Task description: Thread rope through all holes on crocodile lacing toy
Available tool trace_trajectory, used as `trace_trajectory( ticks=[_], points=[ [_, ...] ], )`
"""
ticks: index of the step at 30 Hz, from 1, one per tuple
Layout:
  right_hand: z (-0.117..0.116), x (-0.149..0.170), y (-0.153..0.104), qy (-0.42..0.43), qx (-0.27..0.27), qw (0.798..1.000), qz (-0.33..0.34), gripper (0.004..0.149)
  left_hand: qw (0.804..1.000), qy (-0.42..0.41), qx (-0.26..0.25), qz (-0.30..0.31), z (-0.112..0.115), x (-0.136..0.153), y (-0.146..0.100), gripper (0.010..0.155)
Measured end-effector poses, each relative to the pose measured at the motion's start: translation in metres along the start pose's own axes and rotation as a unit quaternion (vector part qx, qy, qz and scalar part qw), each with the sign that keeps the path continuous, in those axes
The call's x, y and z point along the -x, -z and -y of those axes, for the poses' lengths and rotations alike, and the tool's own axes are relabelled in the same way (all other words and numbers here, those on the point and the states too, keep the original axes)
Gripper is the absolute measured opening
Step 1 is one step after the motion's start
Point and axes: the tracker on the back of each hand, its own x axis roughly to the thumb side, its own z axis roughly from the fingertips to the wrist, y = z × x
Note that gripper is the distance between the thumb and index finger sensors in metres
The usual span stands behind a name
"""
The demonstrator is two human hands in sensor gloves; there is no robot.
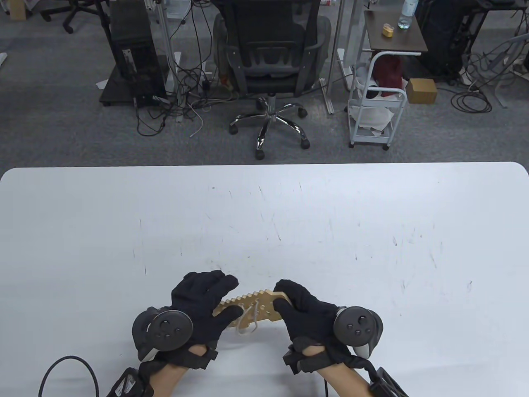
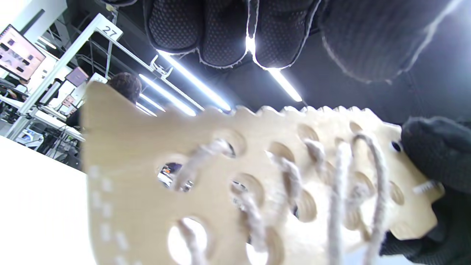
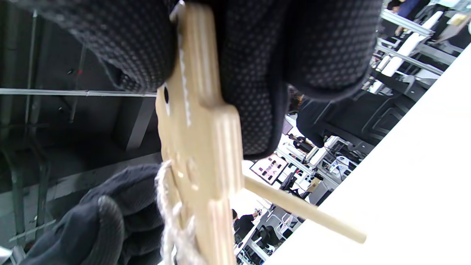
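1. Nearest the table camera: the black-gloved left hand (image 1: 198,308) and the black-gloved right hand (image 1: 308,314), each with a dark round tracker strapped to its back, enter from the near table edge.
2. Right hand: thumb and fingers pinch the head end of the flat pale wooden crocodile lacing board (image 1: 254,307), confirmed in the right wrist view, where the board (image 3: 200,147) is clamped edge-on.
3. Left hand: it grips the tail end, thumb across the face; the left wrist view shows fingertips (image 2: 220,33) above the board (image 2: 235,191).
4. The board is held just above the white scratched table (image 1: 264,215), serrated back edge pointing away.
5. The off-white twisted rope (image 2: 340,191) crosses several holes near the head; tail-end holes appear unthreaded.
6. A slim wooden lacing needle (image 3: 301,209) projects from the far face, apparently ungripped; the view is poor.
7. Risk: the loose needle could slip back out, undoing a stitch; slack loops may tangle.
8. Beyond: a black office chair (image 1: 272,62).
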Motion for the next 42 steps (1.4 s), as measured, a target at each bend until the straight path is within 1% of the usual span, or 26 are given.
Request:
trace_trajectory(
  ticks=[7,12,19,25,29,35,42],
  points=[
    [0.013,0.013,0.005,0.04,0.027,0.998,-0.045,0.048,0.999,-0.008,-0.025,-0.029,-0.012,0.014,0.002,0.066],
    [0.018,0.022,0.008,0.072,0.037,0.994,-0.07,0.047,0.998,-0.022,-0.039,-0.052,-0.018,0.026,0.003,0.063],
    [0.022,0.028,0.009,0.11,0.044,0.989,-0.092,0.048,0.994,-0.046,-0.038,-0.094,-0.018,0.043,0.004,0.054],
    [0.022,0.031,0.009,0.154,0.045,0.981,-0.109,0.048,0.992,-0.048,-0.036,-0.113,-0.015,0.049,0.004,0.051],
    [0.019,0.033,0.008,0.193,0.032,0.973,-0.123,0.048,0.992,-0.053,-0.016,-0.117,-0.007,0.051,0.005,0.05],
    [0.011,0.029,0.004,0.237,0.008,0.962,-0.136,0.048,0.988,-0.094,0.017,-0.121,0.009,0.05,0.005,0.05],
    [0.002,0.024,0.0,0.257,-0.014,0.956,-0.14,0.048,0.981,-0.146,0.069,-0.105,0.026,0.041,0.005,0.051]
  ],
)
